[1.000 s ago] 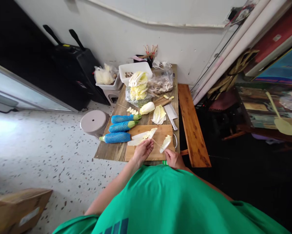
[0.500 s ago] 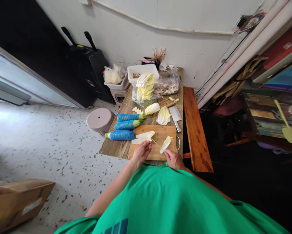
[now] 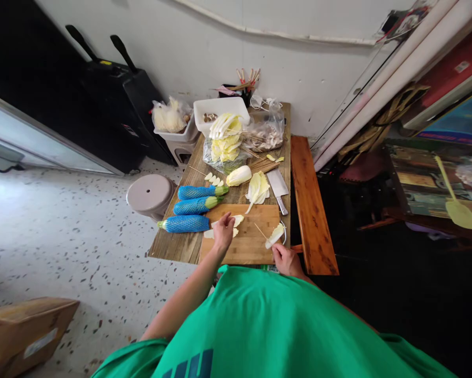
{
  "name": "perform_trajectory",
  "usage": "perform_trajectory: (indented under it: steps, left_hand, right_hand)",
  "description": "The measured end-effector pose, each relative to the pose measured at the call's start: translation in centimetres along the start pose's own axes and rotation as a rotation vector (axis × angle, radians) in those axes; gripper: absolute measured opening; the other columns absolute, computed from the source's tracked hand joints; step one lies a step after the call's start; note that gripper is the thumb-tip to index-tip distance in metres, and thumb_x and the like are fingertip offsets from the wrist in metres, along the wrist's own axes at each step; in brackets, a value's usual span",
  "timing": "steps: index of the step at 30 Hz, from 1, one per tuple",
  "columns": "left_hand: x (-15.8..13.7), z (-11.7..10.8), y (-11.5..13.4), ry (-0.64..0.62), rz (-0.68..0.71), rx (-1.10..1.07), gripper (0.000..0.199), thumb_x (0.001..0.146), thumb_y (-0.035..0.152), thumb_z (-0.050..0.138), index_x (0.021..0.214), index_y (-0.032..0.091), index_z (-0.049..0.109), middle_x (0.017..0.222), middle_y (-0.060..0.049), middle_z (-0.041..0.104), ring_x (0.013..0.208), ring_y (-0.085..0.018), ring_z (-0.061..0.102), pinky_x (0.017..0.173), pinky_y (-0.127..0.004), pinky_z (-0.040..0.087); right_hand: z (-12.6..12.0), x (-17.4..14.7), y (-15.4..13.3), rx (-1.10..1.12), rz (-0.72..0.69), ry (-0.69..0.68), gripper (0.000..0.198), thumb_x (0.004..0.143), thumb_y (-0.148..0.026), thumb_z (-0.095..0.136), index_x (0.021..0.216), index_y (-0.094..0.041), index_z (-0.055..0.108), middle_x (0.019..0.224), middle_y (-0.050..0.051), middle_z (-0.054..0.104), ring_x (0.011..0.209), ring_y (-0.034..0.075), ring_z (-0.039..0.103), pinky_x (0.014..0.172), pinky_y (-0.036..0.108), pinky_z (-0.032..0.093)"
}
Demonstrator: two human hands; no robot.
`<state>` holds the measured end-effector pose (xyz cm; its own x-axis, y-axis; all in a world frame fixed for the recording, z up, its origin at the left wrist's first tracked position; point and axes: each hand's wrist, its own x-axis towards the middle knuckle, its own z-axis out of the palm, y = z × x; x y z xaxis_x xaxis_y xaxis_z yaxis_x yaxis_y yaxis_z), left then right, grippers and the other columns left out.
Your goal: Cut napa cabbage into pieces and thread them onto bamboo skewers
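My right hand is closed around the lower end of a wooden skewer. A pale napa cabbage leaf is threaded on it near the fingers, and the skewer's tip points up and left. Over the left part of the wooden cutting board, my left hand pinches at a white cabbage leaf; the fingers partly hide the grip. A second leaf lies under that hand. Behind the board rest loose yellow leaves, one reaching the board's edge, and a small cabbage head.
Left of the board lie blue-netted zucchini. A cleaver lies at the right. Further back are piled cabbage skewers, a white bin and bagged mushrooms. A stool and wooden bench flank the table.
My left hand has left the skewer's tip and moved left onto the leaves on the board. My right hand has shifted slightly right with the skewer. The view has swung a little.
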<state>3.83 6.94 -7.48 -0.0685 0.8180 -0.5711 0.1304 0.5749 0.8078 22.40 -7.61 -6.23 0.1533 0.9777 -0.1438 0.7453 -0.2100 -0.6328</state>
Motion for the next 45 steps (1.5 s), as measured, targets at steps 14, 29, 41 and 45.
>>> perform_trajectory:
  steps: [14, 29, 41, 45]
  left_hand:
    - [5.6, -5.1, -4.5, 0.264, -0.221, 0.515, 0.033, 0.084, 0.032, 0.053, 0.113, 0.017, 0.052, 0.114, -0.008, 0.054, 0.098, -0.021, 0.055, 0.081, -0.04, 0.048]
    - [2.0, -2.4, -0.4, 0.122, -0.133, -0.209, 0.018, 0.084, 0.021, 0.052, 0.101, 0.015, 0.049, 0.085, -0.008, 0.066, 0.074, -0.015, 0.065, 0.064, -0.026, 0.052]
    - [-0.9, -3.3, -1.9, -0.084, -0.504, -0.745, 0.01, 0.084, 0.009, 0.049, 0.074, 0.012, 0.05, 0.059, -0.003, 0.058, 0.05, -0.008, 0.06, 0.047, -0.015, 0.051]
    - [-2.0, -3.7, -1.3, -0.194, -0.589, -0.791, 0.007, 0.082, 0.005, 0.049, 0.078, 0.008, 0.054, 0.063, -0.006, 0.059, 0.049, -0.008, 0.058, 0.043, -0.015, 0.048]
  right_hand:
    - [0.4, 0.6, 0.1, 0.039, -0.019, -0.091, 0.028, 0.086, -0.024, 0.037, 0.08, -0.019, 0.063, 0.058, 0.001, 0.066, 0.058, 0.015, 0.062, 0.057, 0.021, 0.041]
    - [0.1, 0.5, -0.2, 0.082, -0.033, -0.019, 0.027, 0.087, -0.023, 0.036, 0.079, -0.019, 0.062, 0.056, 0.001, 0.064, 0.054, 0.015, 0.062, 0.055, 0.023, 0.042]
    - [0.8, 0.1, -1.7, 0.034, -0.125, -0.055, 0.027, 0.087, -0.02, 0.037, 0.077, -0.018, 0.063, 0.055, 0.0, 0.065, 0.052, 0.012, 0.061, 0.053, 0.019, 0.04]
    - [0.8, -0.1, -1.7, -0.005, -0.187, -0.044, 0.029, 0.087, -0.021, 0.036, 0.078, -0.017, 0.063, 0.057, 0.002, 0.065, 0.051, 0.013, 0.06, 0.053, 0.02, 0.039]
